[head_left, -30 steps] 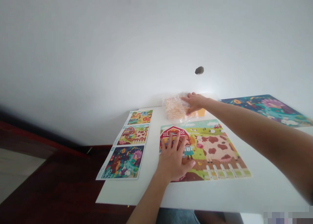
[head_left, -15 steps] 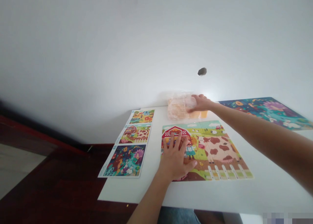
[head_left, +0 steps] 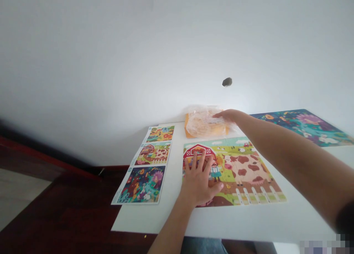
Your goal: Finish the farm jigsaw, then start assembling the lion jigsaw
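Observation:
My left hand (head_left: 197, 182) lies flat with fingers spread on a farm jigsaw puzzle (head_left: 249, 169), covering part of its red barn and the figure beside it. The puzzle also shows a spotted cow and a white fence. Beyond its far edge, by the wall, is a crumpled clear plastic bag (head_left: 203, 122). My right hand (head_left: 228, 115) grips the right side of this bag; the thumb shows on top, while the other fingers are mostly hidden. Something flat and orange-yellow (head_left: 188, 133) shows under the bag.
A sheet with three small pictures (head_left: 149, 163) lies at the left, slightly over the white table's (head_left: 143, 219) edge. A dark blue puzzle (head_left: 312, 126) lies at the back right. The white wall (head_left: 138, 62) with a hole (head_left: 227, 82) rises behind.
The bag has flattened and shifted slightly, with more of the orange-yellow thing showing. My right hand has turned, and its fingers are now less visible. My left hand has stayed on the farm puzzle.

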### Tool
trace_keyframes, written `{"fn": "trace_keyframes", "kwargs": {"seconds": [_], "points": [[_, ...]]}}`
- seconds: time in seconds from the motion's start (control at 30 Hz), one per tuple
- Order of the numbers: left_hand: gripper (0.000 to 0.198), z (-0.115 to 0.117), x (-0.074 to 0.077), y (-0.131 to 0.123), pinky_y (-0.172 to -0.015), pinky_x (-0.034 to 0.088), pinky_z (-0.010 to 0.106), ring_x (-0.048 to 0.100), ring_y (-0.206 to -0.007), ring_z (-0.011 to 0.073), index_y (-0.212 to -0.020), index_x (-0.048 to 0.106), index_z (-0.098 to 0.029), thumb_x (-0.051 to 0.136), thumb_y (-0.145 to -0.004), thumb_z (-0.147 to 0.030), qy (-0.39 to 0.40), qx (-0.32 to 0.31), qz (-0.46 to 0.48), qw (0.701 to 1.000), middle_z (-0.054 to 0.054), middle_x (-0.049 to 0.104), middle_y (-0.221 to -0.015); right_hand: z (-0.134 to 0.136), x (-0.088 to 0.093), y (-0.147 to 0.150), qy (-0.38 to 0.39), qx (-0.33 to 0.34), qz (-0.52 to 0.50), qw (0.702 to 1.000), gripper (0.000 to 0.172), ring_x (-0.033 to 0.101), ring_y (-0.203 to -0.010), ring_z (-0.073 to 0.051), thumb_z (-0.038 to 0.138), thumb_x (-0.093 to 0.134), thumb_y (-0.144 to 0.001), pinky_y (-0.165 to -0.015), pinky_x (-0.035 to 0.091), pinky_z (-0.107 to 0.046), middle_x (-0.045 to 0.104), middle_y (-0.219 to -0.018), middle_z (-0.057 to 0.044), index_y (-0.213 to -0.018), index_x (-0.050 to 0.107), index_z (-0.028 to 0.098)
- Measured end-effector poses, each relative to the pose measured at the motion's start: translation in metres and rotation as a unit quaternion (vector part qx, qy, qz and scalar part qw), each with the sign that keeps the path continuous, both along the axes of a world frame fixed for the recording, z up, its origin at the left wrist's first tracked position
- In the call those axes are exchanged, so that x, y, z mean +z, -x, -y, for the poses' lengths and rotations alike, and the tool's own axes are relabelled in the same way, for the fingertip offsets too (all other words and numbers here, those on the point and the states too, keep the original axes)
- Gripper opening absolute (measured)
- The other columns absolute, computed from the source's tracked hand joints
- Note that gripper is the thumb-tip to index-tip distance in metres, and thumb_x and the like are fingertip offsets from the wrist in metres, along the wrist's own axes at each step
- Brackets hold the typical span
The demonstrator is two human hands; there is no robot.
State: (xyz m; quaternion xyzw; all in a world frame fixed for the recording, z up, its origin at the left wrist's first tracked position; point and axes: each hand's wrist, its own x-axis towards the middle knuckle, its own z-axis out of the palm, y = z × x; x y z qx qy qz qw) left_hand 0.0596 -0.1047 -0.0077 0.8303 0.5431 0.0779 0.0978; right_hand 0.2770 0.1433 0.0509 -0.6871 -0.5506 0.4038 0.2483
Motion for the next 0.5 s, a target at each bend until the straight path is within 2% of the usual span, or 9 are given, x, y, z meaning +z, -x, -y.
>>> {"fn": "trace_keyframes", "kwargs": {"seconds": [0.1, 0.2, 0.27, 0.33, 0.37, 0.4, 0.43, 0.5], "points": [[0.088, 0.000, 0.000, 0.004, -0.117, 0.005, 0.067, 0.007, -0.149, 0.0423, -0.152, 0.033, -0.033, 0.060, -0.076, -0.069, 0.011, -0.003, 0.052, 0.999, 0.003, 0.022, -0.163, -0.003, 0.002, 0.007, 0.063, 0.014, -0.033, 0.997, 0.031, 0.066, -0.092, -0.028, 0.035, 0.080, -0.073, -0.087, 0.052, -0.040, 0.072, -0.091, -0.012, -0.095, 0.070, 0.015], [0.067, -0.013, -0.005, 0.014, -0.120, 0.012, 0.059, 0.026, -0.146, 0.0356, -0.143, 0.049, -0.031, 0.058, -0.083, -0.061, 0.037, 0.019, 0.192, 0.980, 0.006, 0.040, -0.155, -0.005, -0.001, 0.012, 0.076, 0.004, -0.056, 0.995, 0.034, 0.066, -0.091, -0.026, 0.032, 0.081, -0.072, -0.087, 0.051, -0.037, 0.072, -0.090, -0.012, -0.097, 0.068, 0.015], [0.054, -0.035, -0.010, 0.020, -0.117, 0.029, 0.050, 0.044, -0.137, 0.0301, -0.133, 0.057, -0.023, 0.058, -0.087, -0.051, 0.044, 0.077, 0.347, 0.934, 0.011, 0.052, -0.144, -0.006, -0.005, 0.013, 0.079, -0.004, -0.070, 0.994, 0.033, 0.067, -0.087, -0.024, 0.031, 0.082, -0.070, -0.084, 0.052, -0.034, 0.072, -0.087, -0.010, -0.096, 0.067, 0.015], [0.053, -0.067, -0.013, 0.023, -0.107, 0.043, 0.044, 0.054, -0.127, 0.0279, -0.133, 0.054, -0.017, 0.061, -0.086, -0.043, 0.040, 0.174, 0.493, 0.852, 0.016, 0.058, -0.136, -0.007, -0.008, 0.014, 0.080, -0.015, -0.079, 0.994, 0.034, 0.067, -0.082, -0.023, 0.033, 0.084, -0.068, -0.079, 0.053, -0.033, 0.071, -0.084, -0.008, -0.092, 0.067, 0.016], [0.054, -0.084, -0.014, 0.023, -0.102, 0.047, 0.041, 0.058, -0.123, 0.0270, -0.133, 0.052, -0.015, 0.061, -0.087, -0.040, 0.022, 0.225, 0.538, 0.812, 0.018, 0.058, -0.134, -0.008, -0.009, 0.014, 0.079, -0.022, -0.080, 0.993, 0.035, 0.067, -0.080, -0.023, 0.034, 0.085, -0.066, -0.077, 0.053, -0.033, 0.070, -0.081, -0.007, -0.090, 0.066, 0.016], [0.054, -0.100, -0.013, 0.022, -0.099, 0.049, 0.039, 0.060, -0.119, 0.0258, -0.134, 0.050, -0.014, 0.061, -0.087, -0.039, 0.003, 0.264, 0.559, 0.786, 0.019, 0.059, -0.133, -0.009, -0.010, 0.015, 0.077, -0.029, -0.079, 0.993, 0.037, 0.067, -0.078, -0.023, 0.035, 0.087, -0.064, -0.074, 0.054, -0.033, 0.069, -0.079, -0.007, -0.088, 0.066, 0.016], [0.054, -0.115, -0.012, 0.020, -0.097, 0.050, 0.037, 0.061, -0.117, 0.0240, -0.135, 0.047, -0.015, 0.058, -0.089, -0.040, -0.009, 0.273, 0.561, 0.781, 0.018, 0.060, -0.131, -0.009, -0.010, 0.015, 0.074, -0.036, -0.078, 0.994, 0.039, 0.066, -0.076, -0.023, 0.035, 0.088, -0.061, -0.072, 0.053, -0.033, 0.069, -0.077, -0.006, -0.086, 0.066, 0.015], [0.050, -0.138, -0.009, 0.015, -0.098, 0.048, 0.037, 0.062, -0.114, 0.0237, -0.128, 0.053, -0.017, 0.060, -0.087, -0.043, -0.023, 0.282, 0.548, 0.787, 0.014, 0.065, -0.121, -0.010, -0.011, 0.016, 0.066, -0.046, -0.076, 0.994, 0.040, 0.066, -0.074, -0.023, 0.036, 0.090, -0.058, -0.067, 0.053, -0.032, 0.067, -0.072, -0.005, -0.082, 0.065, 0.016]]}}
